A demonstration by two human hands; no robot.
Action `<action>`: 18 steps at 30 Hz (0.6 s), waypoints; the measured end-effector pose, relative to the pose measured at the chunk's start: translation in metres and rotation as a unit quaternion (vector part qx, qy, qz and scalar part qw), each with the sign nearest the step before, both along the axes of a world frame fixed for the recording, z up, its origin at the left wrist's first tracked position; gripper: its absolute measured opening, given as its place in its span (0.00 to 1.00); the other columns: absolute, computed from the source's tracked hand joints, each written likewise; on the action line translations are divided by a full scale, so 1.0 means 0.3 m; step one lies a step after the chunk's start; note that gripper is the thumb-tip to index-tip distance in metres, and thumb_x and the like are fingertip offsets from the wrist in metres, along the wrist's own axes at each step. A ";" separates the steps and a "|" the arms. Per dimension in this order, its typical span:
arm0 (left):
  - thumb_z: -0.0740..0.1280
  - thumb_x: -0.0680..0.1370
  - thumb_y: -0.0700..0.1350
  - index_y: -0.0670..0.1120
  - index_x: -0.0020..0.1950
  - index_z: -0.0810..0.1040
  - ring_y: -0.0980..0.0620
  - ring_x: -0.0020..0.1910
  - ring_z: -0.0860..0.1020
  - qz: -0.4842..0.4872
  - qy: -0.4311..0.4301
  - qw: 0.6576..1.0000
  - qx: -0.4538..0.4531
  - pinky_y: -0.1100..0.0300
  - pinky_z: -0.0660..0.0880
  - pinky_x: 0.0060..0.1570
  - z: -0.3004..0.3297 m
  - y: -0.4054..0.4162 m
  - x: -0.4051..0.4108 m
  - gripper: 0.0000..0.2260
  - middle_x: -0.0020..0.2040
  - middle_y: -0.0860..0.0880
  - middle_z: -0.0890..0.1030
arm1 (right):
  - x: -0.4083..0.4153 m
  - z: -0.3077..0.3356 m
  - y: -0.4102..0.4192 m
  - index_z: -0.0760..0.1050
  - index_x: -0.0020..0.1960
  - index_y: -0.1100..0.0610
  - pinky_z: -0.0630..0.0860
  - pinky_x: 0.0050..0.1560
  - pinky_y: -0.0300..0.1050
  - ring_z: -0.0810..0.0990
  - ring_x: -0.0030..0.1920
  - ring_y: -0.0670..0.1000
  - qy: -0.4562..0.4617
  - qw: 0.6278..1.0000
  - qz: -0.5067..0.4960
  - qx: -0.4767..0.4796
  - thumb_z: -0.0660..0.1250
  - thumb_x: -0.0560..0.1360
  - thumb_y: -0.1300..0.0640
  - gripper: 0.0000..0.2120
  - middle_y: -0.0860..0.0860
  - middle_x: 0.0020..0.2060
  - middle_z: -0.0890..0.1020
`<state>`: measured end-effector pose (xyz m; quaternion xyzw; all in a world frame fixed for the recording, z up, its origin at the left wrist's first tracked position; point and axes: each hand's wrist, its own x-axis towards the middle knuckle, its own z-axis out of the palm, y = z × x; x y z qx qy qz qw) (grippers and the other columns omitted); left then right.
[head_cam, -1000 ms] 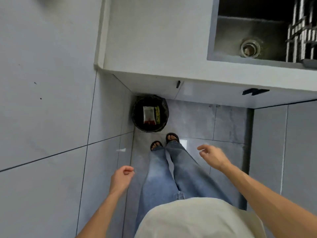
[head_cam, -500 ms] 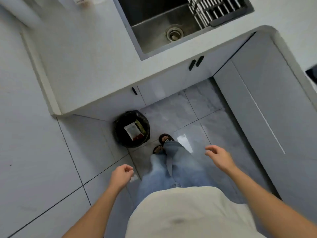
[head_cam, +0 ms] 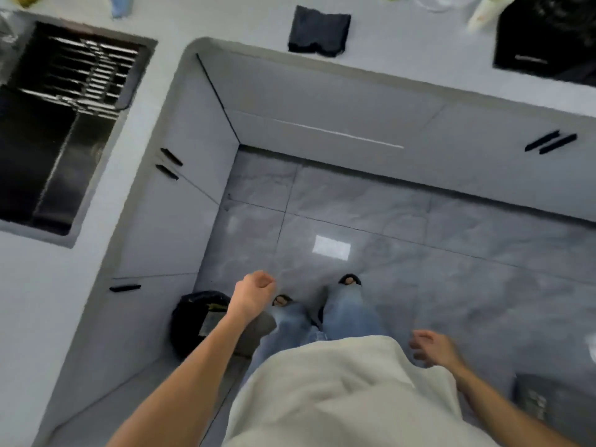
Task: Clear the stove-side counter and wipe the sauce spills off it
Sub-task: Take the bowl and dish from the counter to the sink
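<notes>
The white counter runs along the far side and turns left around a rounded corner. A dark folded cloth lies on it near the front edge. At the far right sits the black stove, with a pale bottle beside it. My left hand hangs over the floor with its fingers curled and nothing in it. My right hand is low at my side, fingers loosely apart and empty. Both hands are far from the counter.
A black bin with wrappers inside stands by the left cabinets, partly behind my left arm. The sink with a metal rack is at the left. Grey floor tiles lie ahead. A dark box sits at lower right.
The view has swung right, from the bin and sink toward the stove-side counter. The bin now lies behind my left arm. Both hands stay empty; the right hand has dropped to my side.
</notes>
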<state>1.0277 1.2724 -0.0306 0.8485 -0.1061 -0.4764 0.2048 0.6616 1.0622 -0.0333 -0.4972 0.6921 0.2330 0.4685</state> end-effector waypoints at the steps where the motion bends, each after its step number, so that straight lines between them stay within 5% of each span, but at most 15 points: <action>1: 0.70 0.82 0.47 0.51 0.59 0.84 0.51 0.53 0.81 -0.024 -0.003 1.000 0.002 0.60 0.74 0.53 0.000 -0.062 -0.002 0.07 0.52 0.52 0.85 | -0.043 0.000 0.007 0.81 0.58 0.63 0.78 0.49 0.52 0.84 0.47 0.62 0.001 1.000 -0.022 0.003 0.64 0.82 0.61 0.09 0.63 0.51 0.85; 3: 0.70 0.82 0.47 0.53 0.55 0.83 0.52 0.50 0.80 -0.074 -0.007 0.997 0.014 0.60 0.74 0.51 0.001 -0.175 -0.015 0.04 0.50 0.52 0.84 | -0.117 -0.001 0.005 0.82 0.52 0.62 0.79 0.56 0.55 0.84 0.48 0.62 -0.003 0.997 -0.075 0.007 0.65 0.82 0.58 0.10 0.62 0.50 0.85; 7: 0.68 0.81 0.45 0.54 0.45 0.81 0.55 0.41 0.78 -0.144 -0.016 0.988 0.052 0.65 0.73 0.40 0.007 -0.347 -0.063 0.06 0.46 0.47 0.86 | -0.201 0.009 -0.064 0.80 0.44 0.59 0.77 0.47 0.48 0.82 0.43 0.58 -0.023 0.989 -0.147 0.013 0.63 0.82 0.58 0.11 0.63 0.49 0.85; 9: 0.67 0.81 0.44 0.52 0.46 0.83 0.51 0.43 0.81 -0.164 -0.007 0.983 0.082 0.58 0.75 0.43 0.009 -0.410 -0.081 0.07 0.45 0.48 0.86 | -0.223 0.018 -0.127 0.79 0.43 0.58 0.74 0.45 0.51 0.81 0.43 0.58 -0.035 0.984 -0.173 0.010 0.63 0.82 0.60 0.10 0.65 0.51 0.85; 12: 0.67 0.81 0.40 0.48 0.46 0.85 0.43 0.46 0.83 -0.184 0.009 0.976 0.112 0.52 0.78 0.47 0.008 -0.493 -0.091 0.08 0.45 0.45 0.87 | -0.233 0.034 -0.259 0.81 0.46 0.56 0.79 0.49 0.53 0.83 0.45 0.59 -0.048 0.980 -0.187 -0.040 0.64 0.81 0.61 0.09 0.63 0.49 0.85; 18: 0.66 0.81 0.39 0.44 0.46 0.85 0.48 0.32 0.77 -0.236 0.019 0.954 0.183 0.65 0.67 0.26 -0.027 -0.671 -0.047 0.08 0.37 0.46 0.83 | -0.247 0.057 -0.537 0.84 0.54 0.58 0.79 0.59 0.53 0.86 0.50 0.57 -0.086 0.960 -0.227 -0.136 0.66 0.81 0.56 0.10 0.55 0.47 0.87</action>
